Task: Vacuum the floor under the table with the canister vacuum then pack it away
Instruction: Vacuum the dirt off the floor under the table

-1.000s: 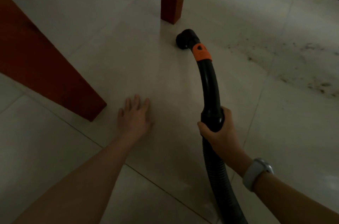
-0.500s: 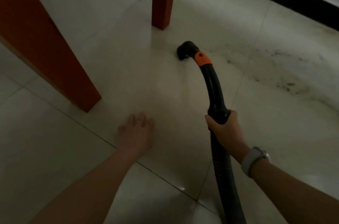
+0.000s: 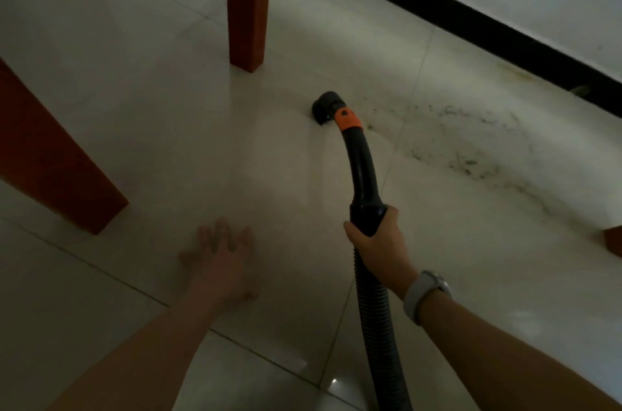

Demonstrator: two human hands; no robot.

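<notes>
Floor: pale tiles (image 3: 141, 114) under the table, dim light, black skirting (image 3: 471, 27) along the wall at the back.
Legs: 1 orange-brown table leg (image 3: 247, 3) stands upright ahead, another (image 3: 50, 158) slants in from the left; a corner of a 3rd (image 3: 613, 240) shows at the right edge.
Dirt: a band of dark specks (image 3: 471, 144) lies right of the nozzle, between it and the skirting, not yet picked up.
Nozzle: black head (image 3: 323, 107) with orange collar (image 3: 348, 119), down on the tile well clear of the upright leg.
Wand: its long axis runs from the grip up and away to the nozzle, bowing slightly left; the mouth points down and to the left.
Hose: ribbed black hose (image 3: 377, 309) trails back from the grip toward the bottom edge.
Right hand: right hand (image 3: 377, 242), fingers clamped round the wand's cuff, pale watch on the wrist.
Left hand: left hand (image 3: 222, 252), fingers apart and fairly straight, over the tile; blurred, so I cannot tell if it bears weight.
Change: compared with a second ago the nozzle sits farther from the leg, out toward the specks, and more of the wall side shows.
Meaning: I'd judge the sweep is working rightward toward the dirt; vacuuming is midway, packing away not begun.
</notes>
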